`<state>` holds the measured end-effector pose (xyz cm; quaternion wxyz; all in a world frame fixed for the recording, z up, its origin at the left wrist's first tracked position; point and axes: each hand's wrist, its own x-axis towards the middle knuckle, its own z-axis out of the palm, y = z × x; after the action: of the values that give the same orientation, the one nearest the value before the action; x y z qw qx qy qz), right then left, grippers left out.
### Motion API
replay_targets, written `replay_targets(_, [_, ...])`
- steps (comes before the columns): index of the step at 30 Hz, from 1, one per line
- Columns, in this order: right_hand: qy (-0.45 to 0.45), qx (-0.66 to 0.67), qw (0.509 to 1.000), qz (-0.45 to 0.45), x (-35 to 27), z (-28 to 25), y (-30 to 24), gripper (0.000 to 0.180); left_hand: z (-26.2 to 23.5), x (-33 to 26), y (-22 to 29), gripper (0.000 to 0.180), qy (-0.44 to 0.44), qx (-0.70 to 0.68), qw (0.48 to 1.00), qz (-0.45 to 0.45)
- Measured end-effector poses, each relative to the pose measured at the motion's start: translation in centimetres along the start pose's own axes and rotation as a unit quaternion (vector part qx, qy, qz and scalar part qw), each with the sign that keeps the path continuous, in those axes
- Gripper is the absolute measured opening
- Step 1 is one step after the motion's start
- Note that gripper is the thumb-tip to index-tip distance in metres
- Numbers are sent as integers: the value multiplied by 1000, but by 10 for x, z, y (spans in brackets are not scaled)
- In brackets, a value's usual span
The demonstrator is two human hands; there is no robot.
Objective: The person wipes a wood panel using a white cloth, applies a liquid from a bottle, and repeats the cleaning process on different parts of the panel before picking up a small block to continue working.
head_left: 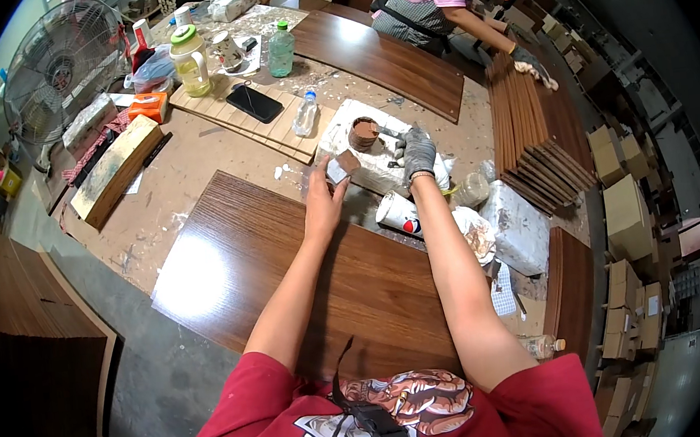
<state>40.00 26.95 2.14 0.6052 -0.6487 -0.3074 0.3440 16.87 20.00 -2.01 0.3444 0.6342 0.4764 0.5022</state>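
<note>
My bare left hand point(323, 200) holds a small flat scraper point(337, 172), pale grey on one side with brown paste on the other. My gloved right hand point(420, 157) is closed round a putty knife point(389, 132), whose blade reaches to a small tub of brown paste point(365, 142). The tub stands on a paste-smeared white block point(343, 142). Below both hands lies a glossy dark brown wood panel point(286, 258), nearest to me on the table. A white paper cup point(398, 212) lies tipped beside my right wrist.
A black phone point(255, 103), a small bottle point(305, 115), a green-capped bottle point(281, 50) and a yellowish jug point(191, 61) stand or lie farther back. Stacked panels point(536, 133) rise at the right, where a co-worker's gloved hand point(534, 70) rests. A large fan point(63, 69) stands far left.
</note>
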Motion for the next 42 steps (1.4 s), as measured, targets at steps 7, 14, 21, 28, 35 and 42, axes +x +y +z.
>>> replay_targets(7, [49,110,985,120,-24,-8,6,11,-1,1,0,58,-11,-24,999,-30])
replay_targets(14, [17,143,985,96,-50,-29,-3,13,2,2,-11,56,27,12,999,45])
replay_targets(21, [-121,123,984,44,-94,-32,-4,19,2,1,-6,53,-31,-4,999,41])
replay_targets(28, [-141,-4,988,-64,-110,-25,12,18,-2,1,-3,54,-46,18,998,28])
replay_targets(35, [-107,-300,880,-352,-114,-24,17,19,1,1,-6,53,-39,-5,999,35])
replay_targets(42, [-138,-315,866,-364,-129,-43,31,19,0,1,-10,52,-13,1,999,48])
